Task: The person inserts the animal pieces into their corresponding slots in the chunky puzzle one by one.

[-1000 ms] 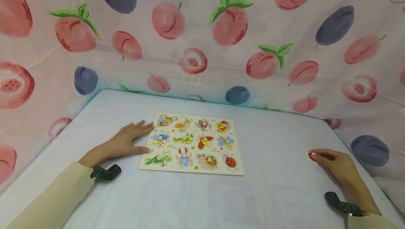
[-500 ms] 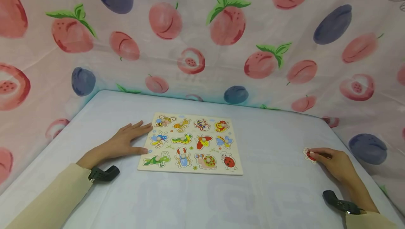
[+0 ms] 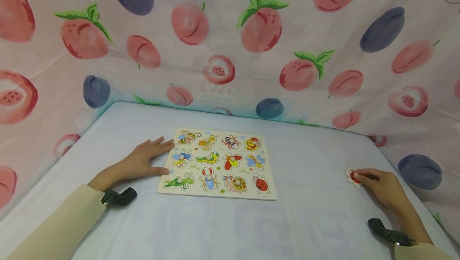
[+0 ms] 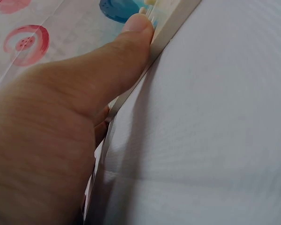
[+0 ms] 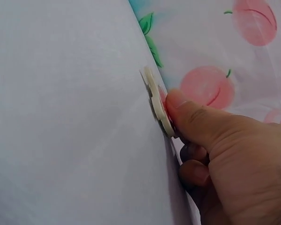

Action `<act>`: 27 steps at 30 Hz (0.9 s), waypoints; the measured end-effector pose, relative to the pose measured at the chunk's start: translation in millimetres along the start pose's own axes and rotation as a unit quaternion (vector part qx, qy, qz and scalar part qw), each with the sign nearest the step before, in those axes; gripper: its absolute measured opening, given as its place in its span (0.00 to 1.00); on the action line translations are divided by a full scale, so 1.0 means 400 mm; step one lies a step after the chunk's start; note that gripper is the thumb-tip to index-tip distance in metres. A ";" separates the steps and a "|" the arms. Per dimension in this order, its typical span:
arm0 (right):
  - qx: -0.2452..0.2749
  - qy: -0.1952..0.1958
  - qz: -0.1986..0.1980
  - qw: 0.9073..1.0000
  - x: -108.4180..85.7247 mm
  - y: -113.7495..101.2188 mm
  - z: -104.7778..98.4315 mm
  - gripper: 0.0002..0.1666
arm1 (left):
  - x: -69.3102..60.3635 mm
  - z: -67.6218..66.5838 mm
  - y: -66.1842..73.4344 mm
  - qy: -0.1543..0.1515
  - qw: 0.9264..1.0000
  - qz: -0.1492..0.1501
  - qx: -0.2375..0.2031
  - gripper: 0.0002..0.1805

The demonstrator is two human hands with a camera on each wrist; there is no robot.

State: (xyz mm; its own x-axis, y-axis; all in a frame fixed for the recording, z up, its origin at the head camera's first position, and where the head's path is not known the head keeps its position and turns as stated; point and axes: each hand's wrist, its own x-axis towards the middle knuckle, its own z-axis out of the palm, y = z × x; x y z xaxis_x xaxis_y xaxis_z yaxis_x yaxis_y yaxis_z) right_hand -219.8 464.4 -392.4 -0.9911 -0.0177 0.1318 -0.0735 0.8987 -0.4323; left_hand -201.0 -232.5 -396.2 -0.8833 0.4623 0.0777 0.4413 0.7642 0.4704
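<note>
At the middle of the table lies a wooden peg puzzle board (image 3: 215, 192) with several bug pictures in rows, most with a small knob. My left hand (image 3: 138, 162) rests at its left edge, fingers spread and fairly straight, the thumb touching the rim. Far to the right, my right hand (image 3: 384, 186) pinches a ladybug puzzle piece (image 3: 349, 177) by its knob between thumb and finger. In the right wrist view the ladybug piece's pale edge (image 5: 159, 110) sits flat at the table surface. The board's lower-right ladybug picture (image 3: 260, 183) shows no knob.
A white cloth covers the table (image 3: 309, 220). Fruit-printed fabric (image 3: 215, 32) stands as walls at the back and on both sides, close beyond my right hand. Each wrist wears a dark camera band, as on the left (image 3: 119, 197).
The head view shifts slightly. Both hands, the board and the ladybug piece stay in the same places.
</note>
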 end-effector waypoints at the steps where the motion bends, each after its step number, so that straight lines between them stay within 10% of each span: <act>1: -0.001 -0.001 0.002 1.000 0.001 -0.002 -0.001 0.28 | 0.000 0.000 0.000 0.000 1.000 -0.001 0.000 0.49; 27: 0.041 0.008 -0.161 0.986 0.029 -0.184 -0.008 0.09 | 0.000 0.002 0.004 0.007 1.000 -0.002 -0.003 0.49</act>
State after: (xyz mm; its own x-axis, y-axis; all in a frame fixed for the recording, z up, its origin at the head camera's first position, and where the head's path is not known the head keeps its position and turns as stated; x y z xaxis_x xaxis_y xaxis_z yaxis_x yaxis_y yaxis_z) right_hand -225.6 399.5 -356.4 -0.9132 -0.2888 0.2874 -0.3934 0.8088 -0.4372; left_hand -200.3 -231.0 -396.0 -0.8872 0.4529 0.0875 0.4368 0.7636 0.4755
